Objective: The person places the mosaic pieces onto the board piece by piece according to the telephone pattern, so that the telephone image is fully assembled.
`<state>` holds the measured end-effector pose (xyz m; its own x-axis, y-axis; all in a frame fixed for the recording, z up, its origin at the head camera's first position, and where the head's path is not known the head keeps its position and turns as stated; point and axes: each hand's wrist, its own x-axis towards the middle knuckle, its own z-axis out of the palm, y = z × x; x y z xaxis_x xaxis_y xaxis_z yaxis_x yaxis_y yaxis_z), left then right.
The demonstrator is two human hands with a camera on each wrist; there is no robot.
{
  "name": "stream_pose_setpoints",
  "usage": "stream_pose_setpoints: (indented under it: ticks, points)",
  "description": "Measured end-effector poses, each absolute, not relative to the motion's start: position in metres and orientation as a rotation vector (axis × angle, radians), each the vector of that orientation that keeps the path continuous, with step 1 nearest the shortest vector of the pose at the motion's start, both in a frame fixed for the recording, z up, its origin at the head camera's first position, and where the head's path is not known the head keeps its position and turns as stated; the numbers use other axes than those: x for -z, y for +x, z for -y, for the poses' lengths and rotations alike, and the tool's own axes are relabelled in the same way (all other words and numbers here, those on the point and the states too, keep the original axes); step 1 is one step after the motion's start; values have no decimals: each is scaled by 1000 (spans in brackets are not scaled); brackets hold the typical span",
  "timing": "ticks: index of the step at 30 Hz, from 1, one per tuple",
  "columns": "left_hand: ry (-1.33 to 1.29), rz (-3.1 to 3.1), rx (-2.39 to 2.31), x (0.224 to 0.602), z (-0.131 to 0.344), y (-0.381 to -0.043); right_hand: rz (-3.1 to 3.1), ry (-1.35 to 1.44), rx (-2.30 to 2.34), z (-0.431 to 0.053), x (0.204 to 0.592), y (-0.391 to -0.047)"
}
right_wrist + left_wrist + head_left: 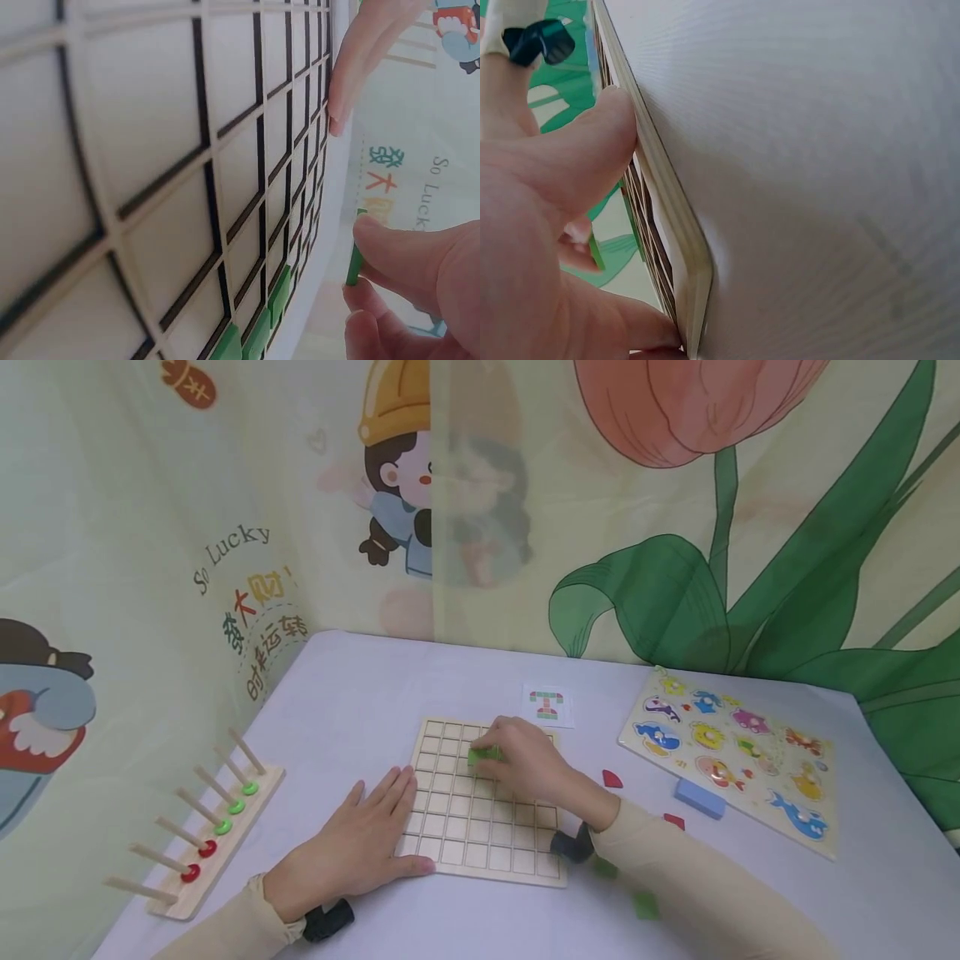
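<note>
A wooden grid board [480, 852] lies flat on the white table. My left hand [356, 843] rests at its left side, the fingers along the left edge and the thumb at the near left corner; the left wrist view shows the thumb [607, 124] against the board's side [664, 187]. Over the far part of the grid, my right hand [528, 760] pinches a thin green tile [355, 259] between thumb and fingertips. Below that hand, in the right wrist view, several green tiles [257, 334] sit in a row of cells, partly cut off by the frame.
Behind the board lies a pattern card [547, 705]. On the left stands a peg rack [197, 885] with green and red rings. To the right are red quarter-round pieces [612, 778], a blue block [700, 798], an animal puzzle [735, 743] and loose green tiles [646, 905] near the right forearm.
</note>
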<state>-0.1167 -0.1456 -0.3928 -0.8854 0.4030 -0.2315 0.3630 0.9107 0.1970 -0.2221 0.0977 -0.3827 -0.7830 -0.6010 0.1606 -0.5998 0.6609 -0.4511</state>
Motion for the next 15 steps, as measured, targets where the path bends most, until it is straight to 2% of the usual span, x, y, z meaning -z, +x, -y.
stream_pose_setpoints:
  ticks: [15]
  points:
    - [581,-2808,-195,393,144,-117,-2911,-892,638,-72,400,-247]
